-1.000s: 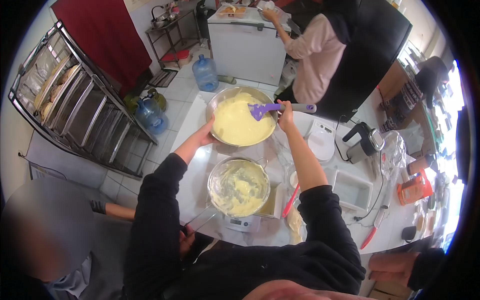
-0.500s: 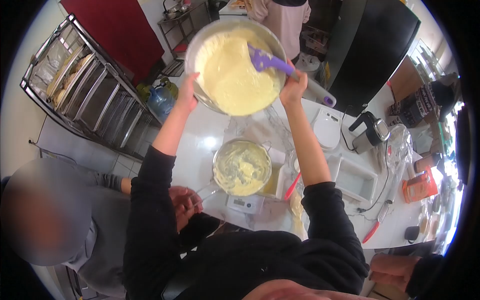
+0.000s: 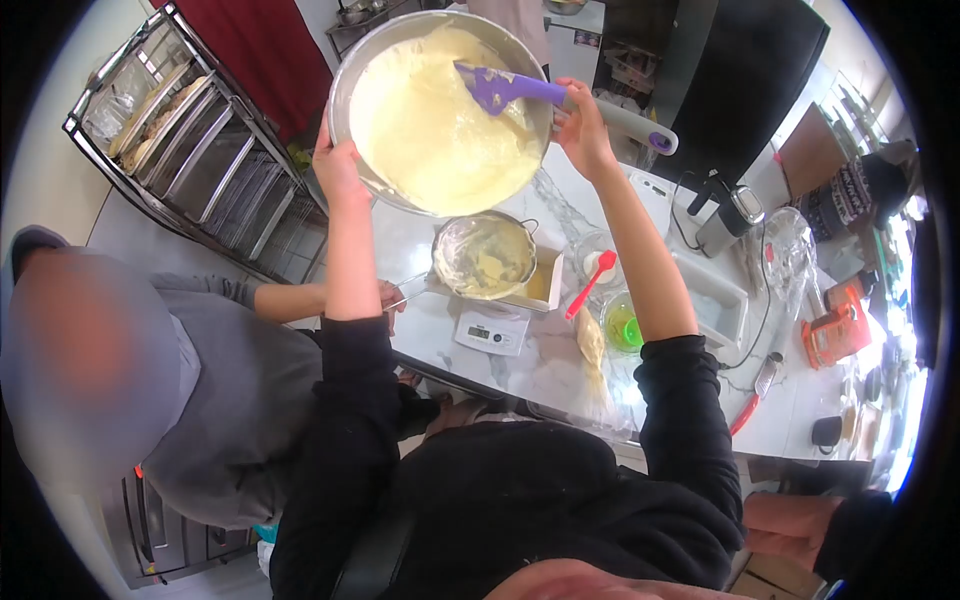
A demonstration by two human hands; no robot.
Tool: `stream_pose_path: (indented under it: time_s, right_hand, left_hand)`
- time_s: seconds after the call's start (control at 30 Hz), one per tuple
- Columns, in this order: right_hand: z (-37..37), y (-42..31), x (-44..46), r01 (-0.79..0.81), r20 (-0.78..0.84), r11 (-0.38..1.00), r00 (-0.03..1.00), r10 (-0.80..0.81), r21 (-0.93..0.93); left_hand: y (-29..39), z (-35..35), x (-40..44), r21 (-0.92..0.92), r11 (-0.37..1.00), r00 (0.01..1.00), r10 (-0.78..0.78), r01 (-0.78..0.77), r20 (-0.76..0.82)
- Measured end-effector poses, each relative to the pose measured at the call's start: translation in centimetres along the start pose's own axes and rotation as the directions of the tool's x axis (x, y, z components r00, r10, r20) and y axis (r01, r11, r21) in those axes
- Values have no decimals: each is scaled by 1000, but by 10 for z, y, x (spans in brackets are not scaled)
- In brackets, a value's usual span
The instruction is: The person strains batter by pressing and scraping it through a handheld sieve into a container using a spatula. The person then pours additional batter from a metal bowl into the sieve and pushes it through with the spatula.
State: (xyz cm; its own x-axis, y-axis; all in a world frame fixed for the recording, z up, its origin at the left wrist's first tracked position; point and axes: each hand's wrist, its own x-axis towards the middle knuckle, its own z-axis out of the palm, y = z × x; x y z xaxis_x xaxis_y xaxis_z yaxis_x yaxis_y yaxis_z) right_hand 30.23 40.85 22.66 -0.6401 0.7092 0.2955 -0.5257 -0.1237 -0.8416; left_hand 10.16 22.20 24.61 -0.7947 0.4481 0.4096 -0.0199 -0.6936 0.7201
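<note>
A large metal bowl (image 3: pixel 345 95) of pale yellow batter is raised high, tilted towards me, between both my hands. My left hand (image 3: pixel 340 168) grips its lower left rim. On the right rim, my right hand (image 3: pixel 583 130) holds the bowl along with a purple spatula (image 3: pixel 500 88) whose grey handle sticks out to the right. The spatula's blade rests in the batter. Beyond and below the bowl, a sieve (image 3: pixel 484 256) smeared with yellow batter is held over a white box (image 3: pixel 546 280) by a co-worker's hand (image 3: pixel 390 297).
A kitchen scale (image 3: pixel 491 331), a red spatula (image 3: pixel 592 284), a piping bag (image 3: pixel 590 345) and a white tray (image 3: pixel 712 310) lie on the marble table. A hand mixer (image 3: pixel 730 221) stands at the right. The co-worker (image 3: pixel 230 400) is at my left, beside a tray rack (image 3: pixel 200 150).
The bowl has risen closer to the camera and shifted left with both my hands. The co-worker's hand has come to the sieve's handle, and the sieve appears farther from me.
</note>
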Motion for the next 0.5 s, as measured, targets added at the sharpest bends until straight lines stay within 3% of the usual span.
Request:
stream_pose_path:
  time_s: [0.13, 0.33, 0.5]
  right_hand:
    - [-14, 4, -13, -138, 19, 981, 990, 137, 139]
    - [-19, 18, -28, -167, 67, 947, 986, 154, 273]
    - [-12, 13, -45, -82, 67, 986, 995, 73, 148]
  left_hand:
    - [0, -13, -15, -35, 999, 1000, 8, -8, 18]
    - [-3, -28, -22, 89, 992, 996, 87, -90, 36]
    - [15, -16, -44, 98, 980, 985, 169, -172, 35]
